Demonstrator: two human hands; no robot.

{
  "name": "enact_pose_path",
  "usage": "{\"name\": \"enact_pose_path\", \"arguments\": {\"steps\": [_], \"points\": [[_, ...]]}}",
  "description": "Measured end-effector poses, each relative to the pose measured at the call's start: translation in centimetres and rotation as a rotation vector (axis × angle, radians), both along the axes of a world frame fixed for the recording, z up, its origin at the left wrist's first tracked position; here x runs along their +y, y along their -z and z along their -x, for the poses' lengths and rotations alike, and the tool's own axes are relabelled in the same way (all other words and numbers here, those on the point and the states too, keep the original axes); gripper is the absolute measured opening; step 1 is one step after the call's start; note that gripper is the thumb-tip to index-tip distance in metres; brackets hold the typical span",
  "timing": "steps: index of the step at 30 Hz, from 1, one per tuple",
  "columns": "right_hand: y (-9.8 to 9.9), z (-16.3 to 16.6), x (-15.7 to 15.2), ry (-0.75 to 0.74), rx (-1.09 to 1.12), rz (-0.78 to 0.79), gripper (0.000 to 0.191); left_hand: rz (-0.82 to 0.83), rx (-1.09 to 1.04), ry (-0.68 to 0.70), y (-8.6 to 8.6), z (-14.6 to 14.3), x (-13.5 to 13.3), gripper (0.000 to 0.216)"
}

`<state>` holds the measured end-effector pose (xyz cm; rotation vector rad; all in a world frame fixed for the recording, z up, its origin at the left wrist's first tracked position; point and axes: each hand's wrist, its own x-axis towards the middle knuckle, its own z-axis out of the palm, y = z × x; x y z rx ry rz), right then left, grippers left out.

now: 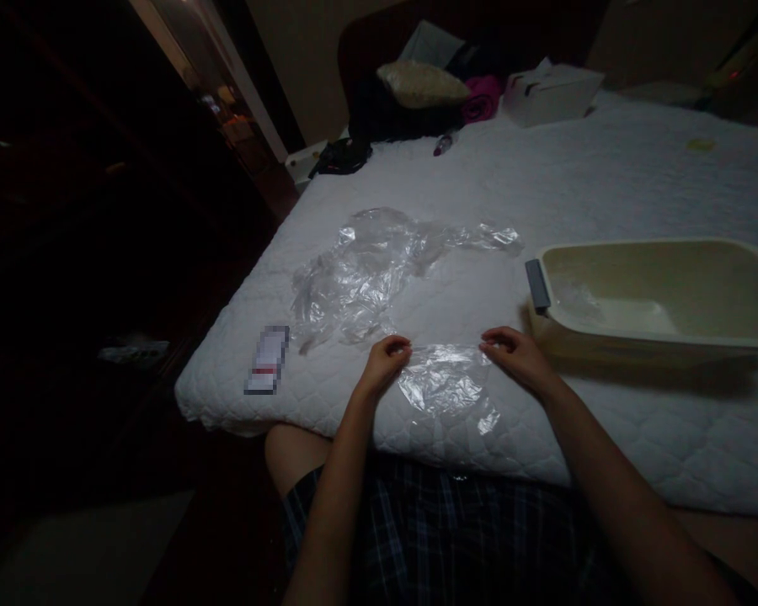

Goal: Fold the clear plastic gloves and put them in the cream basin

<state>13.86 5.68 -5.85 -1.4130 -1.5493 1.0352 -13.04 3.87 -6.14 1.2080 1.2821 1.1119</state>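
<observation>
A clear plastic bag (445, 383) lies flat on the white quilted mattress (606, 185) right in front of me. My left hand (387, 358) pinches its upper left corner with curled fingers. My right hand (513, 353) pinches the upper right corner the same way. A heap of more crumpled clear plastic bags (366, 273) lies just beyond, toward the left. My forearms reach over the mattress edge from my lap.
A cream plastic basin (660, 337) with a grey handle stands to the right of my hands. A small blurred card or packet (267, 360) lies near the left edge. A white box (551, 91), a pillow and dark clothes sit at the far end. The floor to the left is dark.
</observation>
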Motion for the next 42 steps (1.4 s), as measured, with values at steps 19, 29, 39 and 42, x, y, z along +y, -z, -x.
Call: {"name": "enact_pose_path", "arguments": {"steps": [19,29,39,42], "points": [[-1.0,-0.4,-1.0,0.176,0.059,0.118,0.037,0.202,-0.015,-0.109,-1.8,1.8,-1.8,0.03],[-1.7,-1.7,-3.1,-0.103,0.091,0.528,0.041,0.439,0.089,0.147,-2.4,2.3,-3.3,0.033],[-1.4,0.5,-1.6,-0.106,0.229,0.447,0.027,0.376,-0.038,0.124,-2.1,1.1,-2.1,0.025],[-1.5,0.9,-1.0,-0.111,0.247,0.408,0.03,0.319,-0.062,0.086,-1.8,1.1,-1.5,0.028]]}}
